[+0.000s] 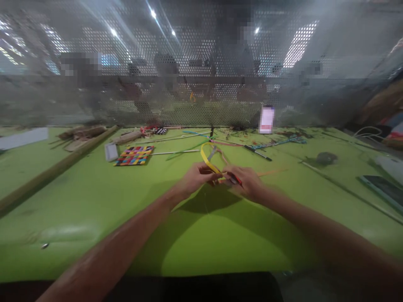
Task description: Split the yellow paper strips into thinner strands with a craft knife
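Just right of the frame's centre, the left hand (197,178) and the right hand (246,181) met above the green table (94,209), fingers pinched narrow around a small bundle of coloured strips; the blur made the exact grip hard to tell. From the left hand's fingertips a yellow strip (206,160) curved up and back in a loop, and a grey strip (212,152) crossed inside that loop. The right hand was closed on a red strip (236,180), with an orange strip (270,172) trailing away to the right along the tabletop. Left of centre, farther back, a woven multicoloured mat (134,155) lay flat, with a small pale card (111,151) just beside it. A long bamboo pole (53,171) ran diagonally across the left side. More loose strips (176,137) lay scattered near the perforated screen (201,111) at the table's far edge, and a dark-screened tablet (382,189) sat at the right edge
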`<state>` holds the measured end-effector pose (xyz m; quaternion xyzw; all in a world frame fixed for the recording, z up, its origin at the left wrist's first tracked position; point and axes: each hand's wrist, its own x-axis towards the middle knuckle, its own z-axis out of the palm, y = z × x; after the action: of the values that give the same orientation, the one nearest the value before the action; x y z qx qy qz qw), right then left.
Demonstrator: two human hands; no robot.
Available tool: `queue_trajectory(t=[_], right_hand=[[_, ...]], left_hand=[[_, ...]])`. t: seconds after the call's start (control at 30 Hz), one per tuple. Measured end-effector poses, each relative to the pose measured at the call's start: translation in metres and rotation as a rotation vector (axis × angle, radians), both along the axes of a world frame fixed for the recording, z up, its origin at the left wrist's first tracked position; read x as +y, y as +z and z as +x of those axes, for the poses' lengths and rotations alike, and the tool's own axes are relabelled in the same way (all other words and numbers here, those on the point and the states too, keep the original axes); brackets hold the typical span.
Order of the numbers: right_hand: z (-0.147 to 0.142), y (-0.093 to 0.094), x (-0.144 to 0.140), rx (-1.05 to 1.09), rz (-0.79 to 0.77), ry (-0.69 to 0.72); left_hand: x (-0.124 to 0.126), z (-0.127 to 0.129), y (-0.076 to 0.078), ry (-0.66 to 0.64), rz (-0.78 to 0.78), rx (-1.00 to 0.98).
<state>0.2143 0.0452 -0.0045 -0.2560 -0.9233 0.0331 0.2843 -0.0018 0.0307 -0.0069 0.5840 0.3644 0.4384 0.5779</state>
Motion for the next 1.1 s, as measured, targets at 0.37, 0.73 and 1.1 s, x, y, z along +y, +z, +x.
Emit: queue_trajectory(t=[0.37, 0.73, 1.1], right_hand=[[0.001, 0.002, 0.001, -0.193, 0.048, -0.121], [-0.003, -0.003, 0.001, -0.155, -0.036, -0.189], [0.074, 0.07, -0.138, 0.301, -0.053, -0.889]], left_hand=[[0.0, 0.003, -0.007, 0.044, -0.015, 0.143], [-0.003, -0.002, -0.003, 0.29, 0.136, 0.241], [0.001, -0.005, 0.0, 0.215, 0.16, 0.166]])
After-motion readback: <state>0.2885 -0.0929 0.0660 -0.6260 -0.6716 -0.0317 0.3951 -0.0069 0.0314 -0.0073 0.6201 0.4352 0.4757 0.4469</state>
